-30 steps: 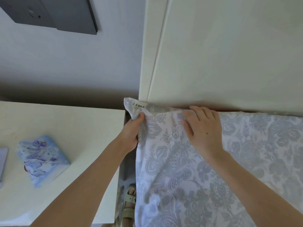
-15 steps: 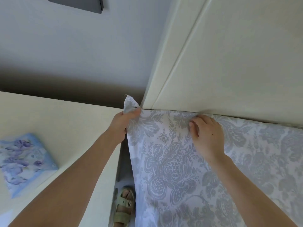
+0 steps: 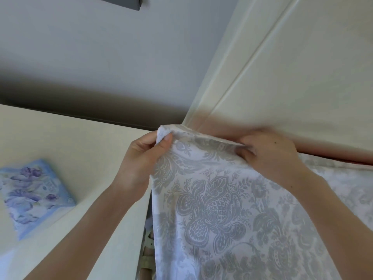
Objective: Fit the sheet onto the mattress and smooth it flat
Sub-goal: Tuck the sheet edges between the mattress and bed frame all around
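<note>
A white sheet (image 3: 222,209) with a grey floral pattern covers the mattress corner below the cream headboard (image 3: 292,67). My left hand (image 3: 141,158) pinches the sheet's corner between thumb and fingers at the mattress's far left corner. My right hand (image 3: 268,156) grips the sheet's top edge just to the right, fingers curled under the fabric against the headboard. The mattress itself is hidden under the sheet.
A cream bedside table (image 3: 60,158) stands left of the bed with a blue floral packet (image 3: 34,197) on it. In the narrow gap between table and bed a sandalled foot (image 3: 148,249) shows. A grey wall (image 3: 90,57) lies behind.
Both hands have gone from pressing on the sheet to gripping its top edge. The left hand now holds the corner higher, and the view has tilted and come closer.
</note>
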`<control>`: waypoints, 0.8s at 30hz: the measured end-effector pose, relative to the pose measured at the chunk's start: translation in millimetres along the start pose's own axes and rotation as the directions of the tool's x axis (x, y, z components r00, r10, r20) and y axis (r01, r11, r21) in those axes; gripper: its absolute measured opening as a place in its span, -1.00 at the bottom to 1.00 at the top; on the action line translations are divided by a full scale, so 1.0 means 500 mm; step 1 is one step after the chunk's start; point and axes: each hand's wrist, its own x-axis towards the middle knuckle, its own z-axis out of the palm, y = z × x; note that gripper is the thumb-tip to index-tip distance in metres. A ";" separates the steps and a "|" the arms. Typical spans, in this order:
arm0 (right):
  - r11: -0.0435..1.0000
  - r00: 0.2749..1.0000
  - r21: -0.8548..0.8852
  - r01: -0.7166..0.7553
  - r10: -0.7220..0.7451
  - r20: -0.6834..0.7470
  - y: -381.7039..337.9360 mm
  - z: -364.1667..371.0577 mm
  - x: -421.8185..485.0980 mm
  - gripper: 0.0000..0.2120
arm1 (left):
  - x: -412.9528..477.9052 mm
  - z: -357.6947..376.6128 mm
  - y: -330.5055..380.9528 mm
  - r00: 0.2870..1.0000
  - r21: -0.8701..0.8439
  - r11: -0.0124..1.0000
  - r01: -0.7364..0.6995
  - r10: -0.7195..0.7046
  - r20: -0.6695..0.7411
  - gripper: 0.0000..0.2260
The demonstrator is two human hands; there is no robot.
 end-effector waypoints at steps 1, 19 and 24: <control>0.999 0.998 -0.043 -0.021 0.018 -0.062 0.007 -0.006 0.002 -0.79 | 0.007 0.002 0.002 0.999 0.008 1.000 -0.008 0.008 -0.050 -0.86; 0.944 0.892 0.328 -0.020 0.165 -0.421 -0.043 0.115 -0.026 -0.84 | 0.177 -0.047 -0.086 0.856 0.825 0.552 0.124 0.361 -0.370 -0.74; 0.952 0.972 0.307 0.023 0.050 -0.228 -0.005 0.199 -0.042 -0.66 | 0.241 -0.052 -0.173 0.839 0.805 0.508 0.308 0.254 -0.481 -0.70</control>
